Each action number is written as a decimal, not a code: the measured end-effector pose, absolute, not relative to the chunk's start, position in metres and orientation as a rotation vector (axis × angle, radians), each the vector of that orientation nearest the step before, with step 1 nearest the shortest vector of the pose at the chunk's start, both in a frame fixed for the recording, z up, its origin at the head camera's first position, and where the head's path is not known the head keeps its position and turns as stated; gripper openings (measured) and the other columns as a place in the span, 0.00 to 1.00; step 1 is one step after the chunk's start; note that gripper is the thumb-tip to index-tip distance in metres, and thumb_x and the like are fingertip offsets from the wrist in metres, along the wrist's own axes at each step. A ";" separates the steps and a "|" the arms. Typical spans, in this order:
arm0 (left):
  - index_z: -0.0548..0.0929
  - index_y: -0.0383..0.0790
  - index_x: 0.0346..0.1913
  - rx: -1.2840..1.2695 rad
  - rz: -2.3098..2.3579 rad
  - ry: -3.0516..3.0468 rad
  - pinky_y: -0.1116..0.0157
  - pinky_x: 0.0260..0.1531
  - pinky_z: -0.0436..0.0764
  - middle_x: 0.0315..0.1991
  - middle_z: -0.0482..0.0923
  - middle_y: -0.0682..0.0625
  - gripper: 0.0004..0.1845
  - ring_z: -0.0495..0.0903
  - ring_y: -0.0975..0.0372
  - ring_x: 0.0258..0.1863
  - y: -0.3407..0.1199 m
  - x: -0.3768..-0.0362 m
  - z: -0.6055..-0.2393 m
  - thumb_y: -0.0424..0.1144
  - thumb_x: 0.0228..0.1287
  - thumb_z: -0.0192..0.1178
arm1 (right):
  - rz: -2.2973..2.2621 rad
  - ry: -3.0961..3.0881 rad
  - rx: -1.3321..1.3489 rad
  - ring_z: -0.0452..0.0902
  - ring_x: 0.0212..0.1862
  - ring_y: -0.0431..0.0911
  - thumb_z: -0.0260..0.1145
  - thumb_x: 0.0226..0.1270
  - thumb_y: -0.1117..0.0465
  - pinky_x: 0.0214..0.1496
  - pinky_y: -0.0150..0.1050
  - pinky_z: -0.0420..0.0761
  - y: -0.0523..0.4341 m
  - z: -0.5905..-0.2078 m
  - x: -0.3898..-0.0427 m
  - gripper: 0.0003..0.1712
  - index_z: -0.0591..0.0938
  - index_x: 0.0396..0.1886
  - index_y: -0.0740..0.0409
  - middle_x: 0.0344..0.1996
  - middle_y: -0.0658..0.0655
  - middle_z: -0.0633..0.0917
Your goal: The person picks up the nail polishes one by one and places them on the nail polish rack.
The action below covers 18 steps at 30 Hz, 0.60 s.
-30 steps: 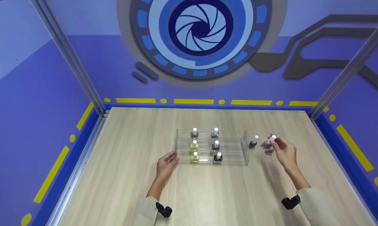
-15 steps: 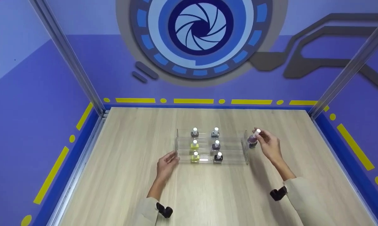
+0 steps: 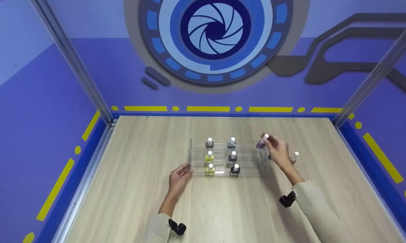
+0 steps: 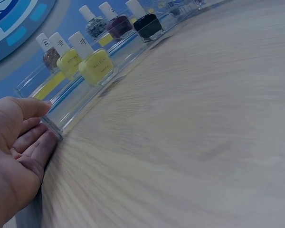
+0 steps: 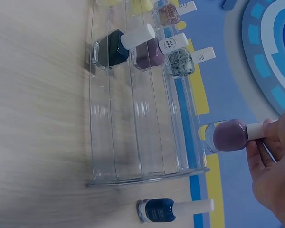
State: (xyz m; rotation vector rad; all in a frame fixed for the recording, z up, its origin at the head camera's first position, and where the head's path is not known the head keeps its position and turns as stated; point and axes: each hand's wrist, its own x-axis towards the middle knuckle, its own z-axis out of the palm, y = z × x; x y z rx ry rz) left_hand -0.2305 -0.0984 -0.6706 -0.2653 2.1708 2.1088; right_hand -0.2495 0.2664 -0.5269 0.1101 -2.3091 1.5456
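The left hand (image 3: 178,178) lies flat on the table (image 3: 138,189), its straight fingers touching the near left corner of the clear rack (image 3: 223,158). Six bottles stand inside. The right hand (image 3: 277,152) pinches a mauve bottle (image 3: 261,143) by its cap, apparently above the rack's far right end. A dark blue bottle (image 5: 173,209) lies just outside.

Dark bottle (image 3: 270,157) behind right hand (image 3: 277,151), perhaps navy
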 end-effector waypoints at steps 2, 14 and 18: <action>0.77 0.36 0.68 -0.267 2.109 2.167 0.65 0.61 0.85 0.67 0.78 0.38 0.26 0.78 0.49 0.67 -0.099 -0.231 -0.671 0.38 0.70 0.65 | 1.535 -2.294 0.116 0.87 0.50 0.57 0.61 0.69 0.79 0.49 0.17 0.82 0.266 -0.536 -0.257 0.16 0.80 0.54 0.81 0.48 0.78 0.86; 0.74 0.32 0.70 -0.235 2.117 2.157 0.65 0.61 0.85 0.69 0.76 0.36 0.28 0.77 0.47 0.68 -0.099 -0.230 -0.673 0.39 0.71 0.65 | 1.545 -2.321 0.060 0.88 0.51 0.56 0.63 0.71 0.75 0.47 0.12 0.78 0.261 -0.577 -0.284 0.15 0.84 0.54 0.73 0.49 0.72 0.88; 0.73 0.29 0.69 -0.184 2.148 2.162 0.66 0.61 0.85 0.69 0.74 0.33 0.28 0.76 0.45 0.69 -0.101 -0.230 -0.671 0.38 0.71 0.64 | 1.528 -2.333 0.070 0.87 0.51 0.59 0.63 0.71 0.74 0.46 0.13 0.78 0.257 -0.582 -0.290 0.14 0.84 0.54 0.73 0.48 0.72 0.88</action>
